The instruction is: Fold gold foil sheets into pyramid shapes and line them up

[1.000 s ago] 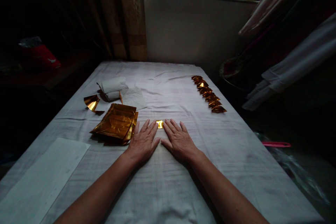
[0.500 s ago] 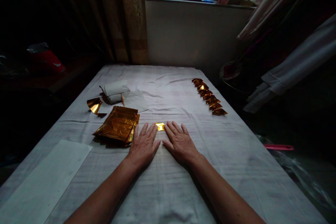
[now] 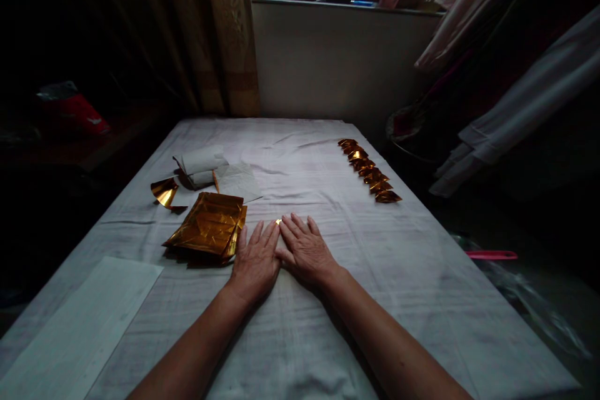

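My left hand [image 3: 256,256] lies flat with its fingers stretched out, just right of a stack of gold foil sheets [image 3: 206,225]. Beside it my right hand [image 3: 307,250] is also flat, fingers extended. The two hands nearly meet at the fingertips. Only a small bright bit of a gold foil piece [image 3: 278,222] shows between them; the fingers cover the rest. Farther off on the right is a row of folded gold foil pieces [image 3: 369,174], lined up along the table's side.
A white cloth covers the table [image 3: 398,300]. Behind the stack lie grey paper pieces [image 3: 239,181] and a curled gold foil strip [image 3: 165,192]. A white sheet [image 3: 84,325] rests at the front left. Beyond the right edge is a pink handle [image 3: 492,255].
My right hand has slid left toward my left hand, over the gold foil piece, so less of the foil shows. The whole view has shifted slightly.
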{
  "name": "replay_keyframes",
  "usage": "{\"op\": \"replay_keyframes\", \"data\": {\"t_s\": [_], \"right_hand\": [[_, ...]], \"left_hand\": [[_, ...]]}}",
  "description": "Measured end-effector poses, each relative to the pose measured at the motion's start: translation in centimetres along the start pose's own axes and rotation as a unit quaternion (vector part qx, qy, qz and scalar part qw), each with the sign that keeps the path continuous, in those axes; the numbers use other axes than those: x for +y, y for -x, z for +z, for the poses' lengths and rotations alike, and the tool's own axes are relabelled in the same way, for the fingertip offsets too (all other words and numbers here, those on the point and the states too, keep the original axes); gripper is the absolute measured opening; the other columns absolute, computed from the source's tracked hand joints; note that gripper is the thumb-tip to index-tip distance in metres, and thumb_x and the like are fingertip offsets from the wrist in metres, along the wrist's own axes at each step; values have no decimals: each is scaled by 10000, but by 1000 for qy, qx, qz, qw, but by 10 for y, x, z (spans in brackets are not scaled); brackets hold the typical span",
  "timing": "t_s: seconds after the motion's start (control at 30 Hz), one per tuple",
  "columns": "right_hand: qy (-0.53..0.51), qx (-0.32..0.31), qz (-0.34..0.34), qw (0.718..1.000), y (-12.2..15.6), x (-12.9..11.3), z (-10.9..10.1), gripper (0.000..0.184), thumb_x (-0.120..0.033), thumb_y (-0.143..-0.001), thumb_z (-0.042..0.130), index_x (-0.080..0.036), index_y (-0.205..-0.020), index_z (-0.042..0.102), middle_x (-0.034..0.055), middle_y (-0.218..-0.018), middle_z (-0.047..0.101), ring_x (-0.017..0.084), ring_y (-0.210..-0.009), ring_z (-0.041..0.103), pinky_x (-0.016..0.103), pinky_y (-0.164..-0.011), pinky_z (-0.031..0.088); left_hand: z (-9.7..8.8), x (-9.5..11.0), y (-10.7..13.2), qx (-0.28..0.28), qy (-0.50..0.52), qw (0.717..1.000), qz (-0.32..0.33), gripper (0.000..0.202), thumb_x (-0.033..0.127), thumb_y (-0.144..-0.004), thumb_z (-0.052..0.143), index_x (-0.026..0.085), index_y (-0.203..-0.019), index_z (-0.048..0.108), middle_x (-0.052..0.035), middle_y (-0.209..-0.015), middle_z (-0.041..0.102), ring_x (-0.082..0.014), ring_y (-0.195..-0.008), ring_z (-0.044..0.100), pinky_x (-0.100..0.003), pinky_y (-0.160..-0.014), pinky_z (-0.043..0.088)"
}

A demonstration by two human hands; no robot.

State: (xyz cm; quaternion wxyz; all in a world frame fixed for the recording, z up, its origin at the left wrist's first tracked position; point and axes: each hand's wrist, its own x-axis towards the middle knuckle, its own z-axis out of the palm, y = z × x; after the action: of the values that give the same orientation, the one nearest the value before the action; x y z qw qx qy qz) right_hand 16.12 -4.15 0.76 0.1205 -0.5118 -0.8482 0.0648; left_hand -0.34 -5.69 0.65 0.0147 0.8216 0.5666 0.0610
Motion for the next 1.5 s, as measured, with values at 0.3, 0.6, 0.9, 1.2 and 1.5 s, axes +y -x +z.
{"op": "replay_keyframes", "data": {"t_s": [0.3,0.6,0.9,1.2,1.5], "right_hand": [[-2,-18,49,999,9,8,-1,589,-511,-996,404,-194,-1491,406,101,-1572,343,277,-1468,287,541,-1187,179],[0,-14,64,998,13,10,-3,563,-476,-992,427,-206,-1486,415,94,-1572,351,290,-1466,285,556,-1175,192],[-36,33,79,996,3,12,-10,371,-310,-973,481,-284,-1328,584,43,-1438,555,267,-1344,458,508,-1114,293],[-47,77,75,993,1,17,-5,320,-304,-952,532,-292,-1253,640,39,-1359,618,260,-1276,507,470,-1093,311],[-62,102,67,991,-8,22,-10,276,-304,-991,470,-262,-1134,702,55,-1188,704,214,-1120,598,366,-1000,401]], "left_hand": [[1,0,0,24,-3,1000,1,489,316,-981,384,237,-1455,473,-52,-1511,469,-296,-1418,395,-563,-1194,189],[-1,-2,0,39,9,999,8,468,363,-985,436,240,-1433,495,-59,-1495,492,-324,-1409,401,-605,-1168,212],[-16,-14,-20,92,44,994,32,202,289,-929,592,244,-1095,696,-54,-1162,725,-265,-1077,637,-530,-1064,339],[-15,-24,-30,84,9,996,41,197,348,-953,555,254,-1003,720,-47,-915,696,-215,-860,607,-343,-778,428],[-14,-25,-39,95,8,995,39,279,366,-984,482,216,-887,696,-62,-843,677,-210,-817,606,-316,-742,409]]}}
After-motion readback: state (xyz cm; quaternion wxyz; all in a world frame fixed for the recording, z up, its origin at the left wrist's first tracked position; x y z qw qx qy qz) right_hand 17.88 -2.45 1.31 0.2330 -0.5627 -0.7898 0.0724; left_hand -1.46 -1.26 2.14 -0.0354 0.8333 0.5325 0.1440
